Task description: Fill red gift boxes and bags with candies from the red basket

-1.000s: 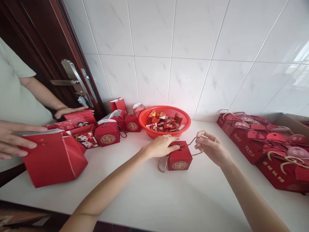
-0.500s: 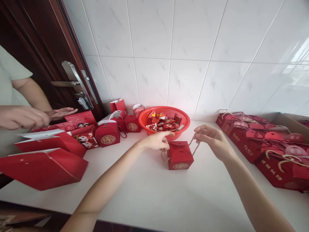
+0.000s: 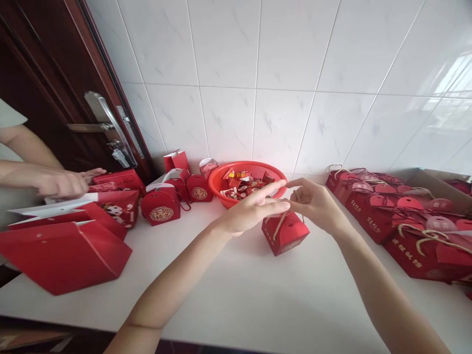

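A small closed red gift box (image 3: 285, 233) sits on the white table, turned at an angle, with a twisted rope handle rising on both sides. Over its top, my left hand (image 3: 254, 209) has its fingers reaching right, pressed at the tips against the rope handle. My right hand (image 3: 313, 204) is curled round the upper part of the same rope, its fingertips meeting those of my left hand. Just behind is a red plastic basket (image 3: 221, 196) of wrapped sweets.
Several red boxes (image 3: 160, 206) and open red bags (image 3: 66, 255) stand on the left, where another person's hands (image 3: 61, 182) are busy. Rows of roped red boxes (image 3: 368, 216) line the right, beside a cardboard carton (image 3: 438, 182). A tiled wall rises behind.
Both my hands have come together above the box, and the rope handle is drawn up between them. The box has turned. At the left, the other person's hands have moved over the bags.
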`<act>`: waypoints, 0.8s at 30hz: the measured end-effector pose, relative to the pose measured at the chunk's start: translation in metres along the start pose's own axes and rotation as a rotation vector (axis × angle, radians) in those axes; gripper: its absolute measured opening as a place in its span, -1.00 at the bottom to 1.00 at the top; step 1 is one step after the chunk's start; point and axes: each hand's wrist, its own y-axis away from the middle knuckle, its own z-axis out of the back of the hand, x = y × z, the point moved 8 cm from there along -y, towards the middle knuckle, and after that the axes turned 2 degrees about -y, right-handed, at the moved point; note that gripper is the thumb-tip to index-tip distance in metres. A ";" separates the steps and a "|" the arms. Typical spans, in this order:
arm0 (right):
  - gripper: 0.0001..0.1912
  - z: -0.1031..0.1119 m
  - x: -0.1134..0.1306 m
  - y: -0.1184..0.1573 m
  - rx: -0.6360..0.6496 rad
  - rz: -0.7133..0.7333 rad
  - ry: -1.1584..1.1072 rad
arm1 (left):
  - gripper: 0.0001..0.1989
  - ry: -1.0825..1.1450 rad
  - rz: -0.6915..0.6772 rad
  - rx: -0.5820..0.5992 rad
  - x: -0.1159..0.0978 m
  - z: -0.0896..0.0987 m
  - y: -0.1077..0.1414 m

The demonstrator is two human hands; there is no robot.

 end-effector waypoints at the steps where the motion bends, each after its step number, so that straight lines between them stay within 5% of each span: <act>1: -0.54 0.000 -0.002 0.000 -0.011 -0.007 0.011 | -0.17 -0.011 0.000 -0.004 0.000 -0.001 -0.001; 7: -0.58 -0.013 -0.020 0.001 -0.025 -0.081 -0.035 | -0.14 -0.152 -0.056 -0.017 -0.002 -0.007 -0.004; 13: -0.69 -0.008 -0.030 -0.002 -0.153 -0.128 -0.300 | -0.11 -0.650 -0.178 -0.318 0.011 0.005 -0.009; 16: -0.69 -0.002 -0.033 -0.002 -0.169 -0.140 -0.376 | -0.09 -0.840 -0.127 -0.311 0.032 0.005 -0.018; 21: -0.69 -0.011 -0.038 0.003 -0.027 -0.164 -0.420 | -0.75 -0.989 -0.085 -0.188 0.058 0.002 -0.034; 24: -0.71 -0.008 -0.042 0.004 0.031 -0.166 -0.360 | -0.79 -0.950 -0.125 -0.178 0.064 0.001 -0.037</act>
